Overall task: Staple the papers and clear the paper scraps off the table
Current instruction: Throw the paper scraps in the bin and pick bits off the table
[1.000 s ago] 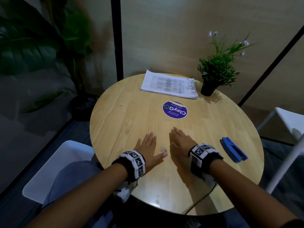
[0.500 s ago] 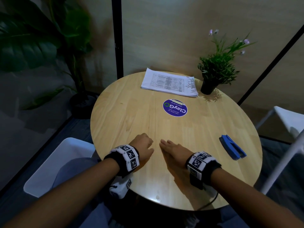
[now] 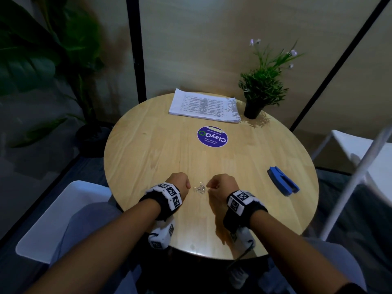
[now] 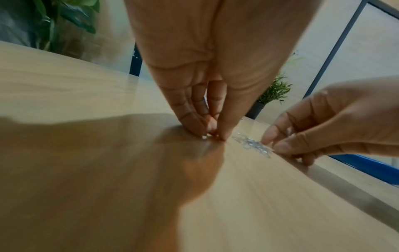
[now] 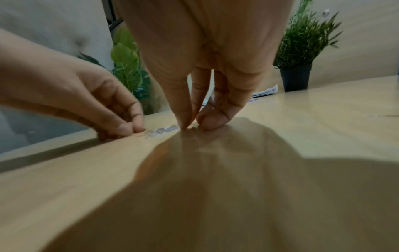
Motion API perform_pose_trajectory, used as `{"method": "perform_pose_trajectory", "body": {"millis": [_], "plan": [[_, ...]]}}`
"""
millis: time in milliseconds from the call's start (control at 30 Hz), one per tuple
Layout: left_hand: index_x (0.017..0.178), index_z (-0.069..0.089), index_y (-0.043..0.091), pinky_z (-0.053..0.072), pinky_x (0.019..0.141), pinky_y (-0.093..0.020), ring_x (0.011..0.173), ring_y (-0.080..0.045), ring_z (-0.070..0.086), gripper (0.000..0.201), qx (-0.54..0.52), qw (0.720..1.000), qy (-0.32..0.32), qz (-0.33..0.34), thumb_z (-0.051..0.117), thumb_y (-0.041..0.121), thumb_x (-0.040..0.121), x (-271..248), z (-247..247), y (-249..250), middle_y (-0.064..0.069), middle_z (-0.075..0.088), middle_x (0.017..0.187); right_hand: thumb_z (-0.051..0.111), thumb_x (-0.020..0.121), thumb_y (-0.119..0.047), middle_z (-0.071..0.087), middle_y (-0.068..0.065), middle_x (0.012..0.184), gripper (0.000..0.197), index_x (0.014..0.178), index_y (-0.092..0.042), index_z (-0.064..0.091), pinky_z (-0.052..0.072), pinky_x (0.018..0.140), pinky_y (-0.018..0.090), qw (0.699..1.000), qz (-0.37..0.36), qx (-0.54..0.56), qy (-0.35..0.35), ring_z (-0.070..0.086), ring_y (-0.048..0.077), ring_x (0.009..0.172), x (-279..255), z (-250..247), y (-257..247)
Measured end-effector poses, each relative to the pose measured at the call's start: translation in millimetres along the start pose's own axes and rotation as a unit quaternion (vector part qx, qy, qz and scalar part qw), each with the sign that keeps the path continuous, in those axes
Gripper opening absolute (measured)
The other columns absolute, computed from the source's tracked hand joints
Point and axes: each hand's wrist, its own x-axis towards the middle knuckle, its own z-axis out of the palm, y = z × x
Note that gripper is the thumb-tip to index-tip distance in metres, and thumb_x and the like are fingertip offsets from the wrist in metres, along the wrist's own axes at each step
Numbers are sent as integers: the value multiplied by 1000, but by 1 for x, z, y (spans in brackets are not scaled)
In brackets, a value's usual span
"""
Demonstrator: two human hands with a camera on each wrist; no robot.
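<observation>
A small heap of shiny scraps lies near the front edge of the round wooden table, between my two hands. My left hand has its fingers bunched, tips pressed on the wood just left of the heap, pinching a tiny pale bit. My right hand is curled too, thumb and fingertips closing on the heap's right edge. The stack of printed papers lies at the far side. The blue stapler lies to the right, away from both hands.
A potted plant stands at the back right beside the papers. A round purple sticker marks the table's middle. White chairs stand at the left and right. A large leafy plant fills the left corner.
Both hands went from lying flat around the scraps to curled, drew back toward me, and now stand a little apart with their fingertips at the heap.
</observation>
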Motion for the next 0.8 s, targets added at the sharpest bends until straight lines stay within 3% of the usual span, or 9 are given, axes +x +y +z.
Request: {"method": "perform_pose_trajectory", "body": {"millis": [133,200,233,300,367,467,567,667,800], "plan": [[100,71,7,50,82,-26,102,-27,64,21,-81,996,23,39,57,4,85,4,8,10,-13,70,109,63,82,-8,70,4,104,20,98,-15,72,44,73,16,998,5,47,31,62,14,86,-9,-8,9],[103,67,4,51,73,-27,94,-27,64,24,-143,987,50,44,52,-2,86,4,7,6,-17,70,106,61,87,-13,65,5,114,23,109,-12,67,37,74,14,996,14,48,79,61,17,95,-20,-25,29],[107,65,3,52,75,-29,94,-27,63,27,-156,985,63,48,50,-4,86,4,6,2,-18,68,108,58,89,-16,60,6,119,26,114,-12,64,36,77,16,994,23,35,103,60,19,101,-26,-33,42],[119,58,4,48,89,-30,106,-26,61,32,-115,989,68,64,51,-2,87,2,2,-5,-17,63,120,53,92,-21,50,10,129,34,124,-11,54,39,86,21,992,42,-19,121,56,21,111,-37,-46,72],[132,48,4,40,101,-27,125,-24,52,43,-43,994,52,84,54,7,90,-3,0,-9,-16,49,137,48,95,-30,37,14,143,47,136,-9,41,36,103,31,990,73,-87,80,44,25,127,-42,-55,99],[146,25,3,22,115,-32,144,-28,21,63,125,988,-7,88,50,28,95,-13,0,-8,-16,22,154,39,96,-44,11,15,157,67,146,-4,19,23,117,41,985,117,-129,5,19,29,143,-45,-59,125],[150,0,5,11,118,-46,147,-32,-8,82,207,973,-87,59,43,46,94,-16,8,-12,-12,-9,159,31,95,-53,-4,17,158,80,149,-1,4,12,120,41,978,147,-145,-24,2,29,147,-48,-50,131],[150,-7,5,7,118,-49,147,-29,-12,89,240,964,-106,50,39,56,92,-15,22,-15,-11,-18,158,25,93,-59,-13,15,157,85,148,-3,-6,7,119,40,978,140,-147,-46,-6,28,147,-50,-41,116],[149,-11,4,2,119,-46,147,-26,-14,94,258,961,-89,52,36,60,90,-18,40,-13,-12,-22,157,25,94,-57,-13,12,157,81,148,-7,-8,4,119,40,984,48,-155,-70,-5,27,147,-54,-20,77]]}}
